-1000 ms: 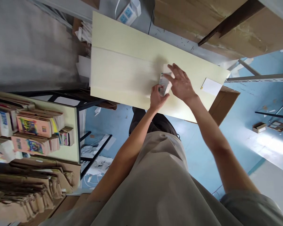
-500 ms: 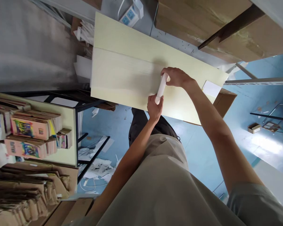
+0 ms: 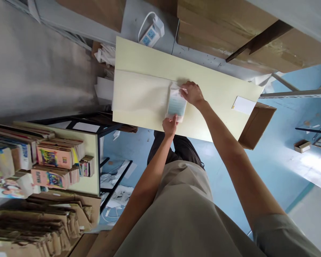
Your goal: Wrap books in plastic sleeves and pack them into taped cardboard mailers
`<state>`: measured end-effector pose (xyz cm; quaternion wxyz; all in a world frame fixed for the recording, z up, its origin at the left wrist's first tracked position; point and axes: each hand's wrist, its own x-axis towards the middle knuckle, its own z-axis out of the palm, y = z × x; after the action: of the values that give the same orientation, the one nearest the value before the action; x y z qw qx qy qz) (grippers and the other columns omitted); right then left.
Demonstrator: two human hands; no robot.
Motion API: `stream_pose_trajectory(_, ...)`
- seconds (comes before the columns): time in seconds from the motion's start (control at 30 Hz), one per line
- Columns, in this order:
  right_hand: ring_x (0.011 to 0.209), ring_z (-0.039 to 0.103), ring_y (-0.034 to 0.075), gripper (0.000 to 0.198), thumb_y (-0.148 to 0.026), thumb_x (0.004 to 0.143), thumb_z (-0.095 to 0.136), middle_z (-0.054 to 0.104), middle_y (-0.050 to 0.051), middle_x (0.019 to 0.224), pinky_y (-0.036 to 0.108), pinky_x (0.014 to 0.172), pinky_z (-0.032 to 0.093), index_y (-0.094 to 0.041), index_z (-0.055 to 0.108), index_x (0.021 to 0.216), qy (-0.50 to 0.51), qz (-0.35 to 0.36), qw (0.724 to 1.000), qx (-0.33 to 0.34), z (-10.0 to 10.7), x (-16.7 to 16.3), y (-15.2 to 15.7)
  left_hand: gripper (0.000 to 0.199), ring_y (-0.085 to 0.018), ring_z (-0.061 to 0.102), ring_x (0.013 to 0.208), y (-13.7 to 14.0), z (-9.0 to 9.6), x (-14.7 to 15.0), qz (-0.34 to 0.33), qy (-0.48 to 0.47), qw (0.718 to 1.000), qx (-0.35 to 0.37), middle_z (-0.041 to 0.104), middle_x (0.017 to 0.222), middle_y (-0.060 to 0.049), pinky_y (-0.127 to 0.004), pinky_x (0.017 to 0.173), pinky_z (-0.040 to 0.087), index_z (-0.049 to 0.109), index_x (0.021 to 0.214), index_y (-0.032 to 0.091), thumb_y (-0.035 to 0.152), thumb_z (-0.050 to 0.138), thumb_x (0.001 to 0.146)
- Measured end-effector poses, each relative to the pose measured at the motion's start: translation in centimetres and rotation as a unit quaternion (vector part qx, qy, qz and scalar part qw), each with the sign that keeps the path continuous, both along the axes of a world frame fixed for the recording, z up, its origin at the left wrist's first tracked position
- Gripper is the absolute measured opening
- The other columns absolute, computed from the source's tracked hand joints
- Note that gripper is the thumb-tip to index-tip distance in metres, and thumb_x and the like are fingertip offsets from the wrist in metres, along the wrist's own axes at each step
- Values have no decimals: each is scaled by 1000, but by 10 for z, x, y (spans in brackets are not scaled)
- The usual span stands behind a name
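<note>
A small book-like block (image 3: 176, 103) with a pale blue-green face and whitish edges lies on the cream board (image 3: 208, 117). It rests at the right end of a long, thin white sheet (image 3: 141, 91) spread toward the left. My left hand (image 3: 169, 125) pinches the block's near end, thumb on top. At the far end, my right hand (image 3: 192, 92) is closed around the corner, its fingertips on the whitish edge. Whether a layer of the sheet covers the block's face is hard to make out.
A white card (image 3: 244, 105) lies at the board's right end, above an open cardboard box (image 3: 257, 125). Behind the board are a power strip (image 3: 151, 35) and large cartons (image 3: 219, 28). Stacked books (image 3: 56, 157) fill a shelf at left.
The block has turned from standing on edge to lying with its blue-green face up, slightly further left. Both hands moved with it. The whole view has shifted a little.
</note>
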<state>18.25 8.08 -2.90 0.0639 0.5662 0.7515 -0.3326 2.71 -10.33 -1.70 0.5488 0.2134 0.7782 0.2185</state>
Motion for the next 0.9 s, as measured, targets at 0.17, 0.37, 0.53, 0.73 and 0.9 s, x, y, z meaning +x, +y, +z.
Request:
stream_pose_trajectory(0.17,154,64,44,44,-40,120,60,73,25,159,72,136,51,-17,74,155,-3,-50,999,14,8,-12,-5,48,-29,88,81,21,29,-48,-230,-65,964,-115,89,90,-16,-45,90,76,81,80,17,48,75,116)
stream_pose_trajectory(0.37,185,30,49,71,-25,114,62,38,22,197,81,143,39,-21,48,184,29,-12,996,87,43,-49,-53,60,-39,62,169,68,29,-78,-359,205,896,162,68,173,-22,-58,145,51,75,156,13,-4,58,101)
stream_pose_trajectory(0.53,183,40,40,66,-7,110,52,45,24,194,64,146,44,-10,59,176,43,4,999,15,59,-69,-97,80,-37,51,177,93,19,-78,-458,164,854,185,61,181,-22,-55,148,47,66,167,11,-10,61,90)
stream_pose_trajectory(0.73,179,48,41,53,-18,114,59,53,25,188,65,138,54,-15,70,166,41,-79,995,54,112,-59,-107,53,-36,74,154,111,70,-95,-420,159,853,267,80,156,-19,-60,139,57,79,146,19,-1,67,98)
stream_pose_trajectory(0.9,171,54,41,53,-44,122,54,61,23,181,65,140,52,-19,67,167,102,-140,955,240,208,-48,-55,35,-29,80,141,166,161,-92,-324,162,818,448,84,146,-14,-50,131,64,78,140,23,12,65,110)
